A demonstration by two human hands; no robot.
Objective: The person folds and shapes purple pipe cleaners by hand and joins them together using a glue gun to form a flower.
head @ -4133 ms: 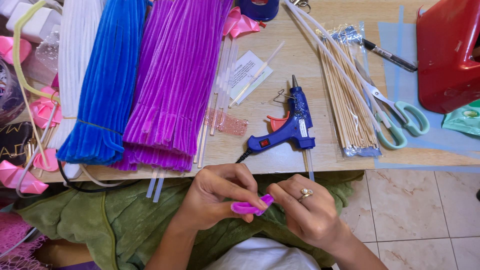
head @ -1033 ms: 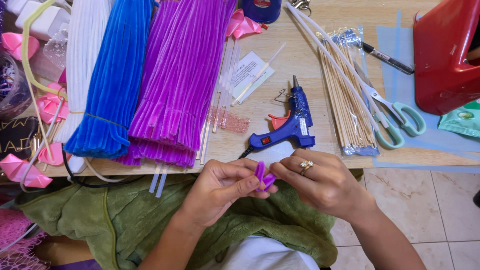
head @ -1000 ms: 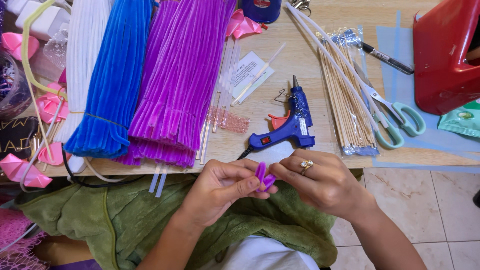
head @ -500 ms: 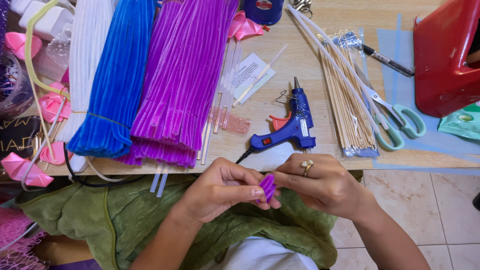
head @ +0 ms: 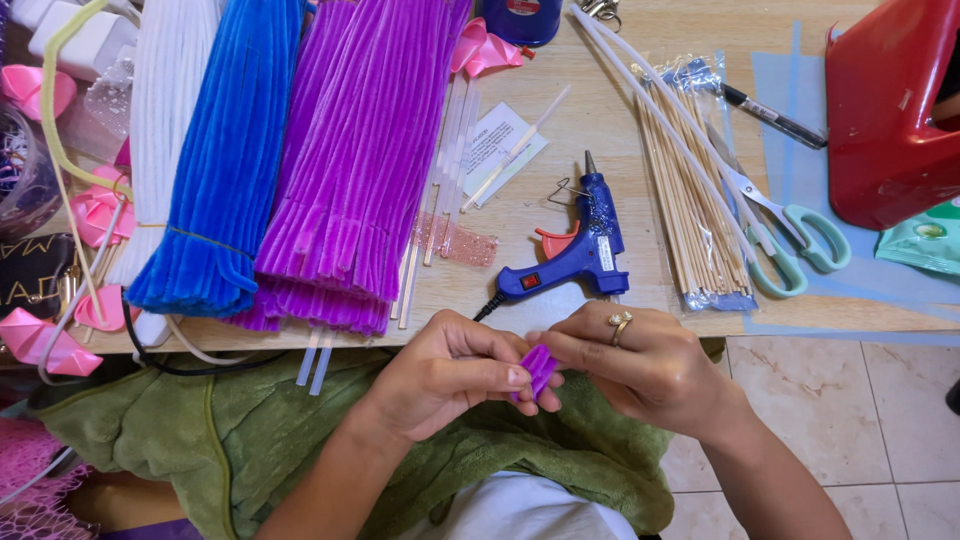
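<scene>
Short folded purple fuzzy pipe-cleaner piece (head: 538, 366) pinched between left hand (head: 445, 375) and right hand (head: 640, 362), fingertips clamped on it, just off table edge over green cloth (head: 250, 440). Long axis roughly 1-to-7 o'clock. Lower end hidden by fingers. White rectangular paper label (head: 497, 150) at 12 o'clock, beside blue glue gun (head: 580, 250).
</scene>
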